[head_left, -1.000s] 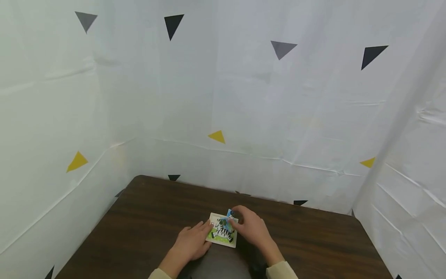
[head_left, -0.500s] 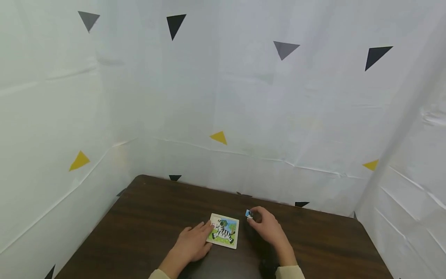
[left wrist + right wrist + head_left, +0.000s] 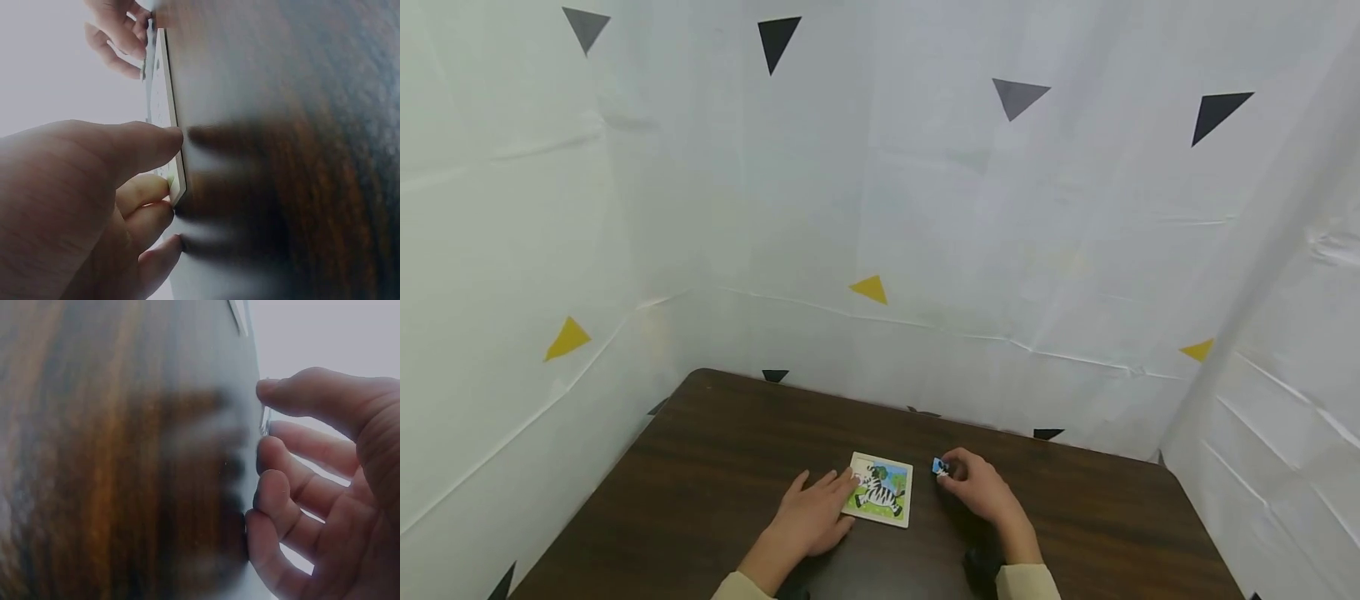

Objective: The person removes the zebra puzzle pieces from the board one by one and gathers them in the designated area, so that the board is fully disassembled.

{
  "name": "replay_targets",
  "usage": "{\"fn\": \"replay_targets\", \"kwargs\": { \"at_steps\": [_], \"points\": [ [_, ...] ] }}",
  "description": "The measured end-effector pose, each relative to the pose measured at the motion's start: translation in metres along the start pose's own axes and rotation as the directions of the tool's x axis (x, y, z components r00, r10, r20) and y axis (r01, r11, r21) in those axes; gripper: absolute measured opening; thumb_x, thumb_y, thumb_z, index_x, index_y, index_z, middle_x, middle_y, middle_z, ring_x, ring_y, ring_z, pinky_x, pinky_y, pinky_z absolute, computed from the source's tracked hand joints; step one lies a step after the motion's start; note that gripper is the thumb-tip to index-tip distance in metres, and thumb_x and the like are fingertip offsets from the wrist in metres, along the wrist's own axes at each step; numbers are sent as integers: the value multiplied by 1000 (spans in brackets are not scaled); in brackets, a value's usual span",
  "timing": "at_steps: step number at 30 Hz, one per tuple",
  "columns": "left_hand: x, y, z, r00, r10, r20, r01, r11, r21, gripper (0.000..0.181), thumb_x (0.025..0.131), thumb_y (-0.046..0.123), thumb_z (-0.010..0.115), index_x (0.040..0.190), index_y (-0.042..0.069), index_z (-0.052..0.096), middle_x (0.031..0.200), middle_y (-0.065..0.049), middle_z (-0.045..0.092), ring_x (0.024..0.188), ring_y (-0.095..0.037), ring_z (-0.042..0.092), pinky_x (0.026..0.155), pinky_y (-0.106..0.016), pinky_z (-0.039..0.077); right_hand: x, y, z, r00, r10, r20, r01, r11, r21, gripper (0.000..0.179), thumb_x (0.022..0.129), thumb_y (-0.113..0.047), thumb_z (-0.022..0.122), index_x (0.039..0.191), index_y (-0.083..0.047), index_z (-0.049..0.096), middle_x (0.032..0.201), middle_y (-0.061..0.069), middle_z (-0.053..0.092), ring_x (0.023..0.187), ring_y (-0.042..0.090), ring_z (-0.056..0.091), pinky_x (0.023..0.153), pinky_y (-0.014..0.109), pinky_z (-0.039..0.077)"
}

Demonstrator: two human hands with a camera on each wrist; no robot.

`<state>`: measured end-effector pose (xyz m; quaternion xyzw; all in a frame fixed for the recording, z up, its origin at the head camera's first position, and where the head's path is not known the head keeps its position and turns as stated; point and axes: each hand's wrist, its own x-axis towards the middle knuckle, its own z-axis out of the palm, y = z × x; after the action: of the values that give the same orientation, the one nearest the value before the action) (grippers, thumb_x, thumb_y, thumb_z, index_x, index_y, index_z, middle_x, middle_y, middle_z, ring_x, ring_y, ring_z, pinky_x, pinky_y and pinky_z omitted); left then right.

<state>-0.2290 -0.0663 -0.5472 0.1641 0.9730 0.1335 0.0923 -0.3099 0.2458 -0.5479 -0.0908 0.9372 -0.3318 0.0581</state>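
A square zebra puzzle board [image 3: 897, 485] lies on the table. My left hand [image 3: 808, 515] rests at its left side, fingers extended over the rim. In the left wrist view, the thumb of this hand [image 3: 81, 175] is by the near edge of the board [image 3: 169, 103]. To the right of the board, my right hand [image 3: 988, 492] pinches a small blue, black and white puzzle piece [image 3: 938, 467] between thumb and fingers. The right wrist view shows this piece [image 3: 265, 419] edge-on, low over the tabletop, its face hidden; the other fingers of my right hand [image 3: 331, 481] are curled.
The dark wood-grain table [image 3: 722, 450] has a rounded far left corner. Behind and beside it hang white sheets [image 3: 925, 208] with black, grey and yellow triangles. A dark object [image 3: 982, 562] shows under the right wrist.
My right hand has carried the puzzle piece from over the board's upper right to the table on its right, with only a slight shift lately. The left hand stays at the board.
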Motion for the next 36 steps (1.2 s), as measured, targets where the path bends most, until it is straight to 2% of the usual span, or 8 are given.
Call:
{"fn": "replay_targets", "kwargs": {
  "at_steps": [7, 11, 16, 25, 32, 36],
  "points": [
    [-4, 2, 0, 1000, 7, -1, -7, 1000, -8, 65, 107, 44, 65, 166, 24, 46, 174, 0, 40, 160, -27, 42, 132, -68, 22, 0, -2, -2, 1000, 11, 21, -11, 1000, -2, 36, 98, -24, 80, 130, -11, 71, 88, 1, 70, 72, 17, 60, 62, 34, 47],
    [-4, 4, -2, 1000, 6, -9, -6, 1000, -16, 64, 106, 43, 67, 165, 24, 47, 174, 1, 41, 159, -27, 43, 131, -67, 25, -1, -2, -3, 1000, 1, 9, -2, 1000, 11, 36, 98, -21, 80, 130, -9, 71, 86, 2, 69, 71, 17, 59, 62, 34, 47],
    [-5, 6, -2, 1000, -5, 11, 6, 999, -34, 63, 106, 42, 67, 164, 26, 49, 174, 2, 41, 159, -27, 43, 129, -67, 29, -6, 2, -1, 1000, 5, 10, -5, 999, 36, 36, 97, -18, 81, 130, -7, 71, 84, 3, 68, 70, 17, 59, 62, 34, 47],
    [-1, 7, -1, 1000, -11, 0, 11, 1000, -24, 63, 106, 43, 67, 164, 27, 48, 174, 3, 41, 159, -27, 43, 127, -66, 32, -5, 3, -4, 1000, 20, -3, -20, 998, 59, 34, 103, -24, 75, 132, -8, 69, 88, 3, 69, 72, 17, 59, 63, 33, 47],
    [3, 12, 1, 1000, -13, 12, 13, 999, -38, 64, 105, 43, 68, 164, 28, 48, 174, 3, 41, 159, -27, 42, 127, -67, 31, -11, 8, -7, 997, 17, -81, -6, 991, 131, 23, 106, -24, 70, 124, -10, 74, 98, 4, 74, 78, 15, 59, 69, 33, 49],
    [3, 12, 2, 1000, -12, 20, 13, 999, -45, 63, 106, 43, 68, 164, 28, 48, 174, 3, 41, 159, -27, 42, 127, -66, 31, -11, 1, -2, 996, -24, -90, 38, 986, 163, 21, 106, -24, 70, 122, -11, 75, 92, 5, 73, 75, 15, 57, 67, 32, 47]
  ]
}}
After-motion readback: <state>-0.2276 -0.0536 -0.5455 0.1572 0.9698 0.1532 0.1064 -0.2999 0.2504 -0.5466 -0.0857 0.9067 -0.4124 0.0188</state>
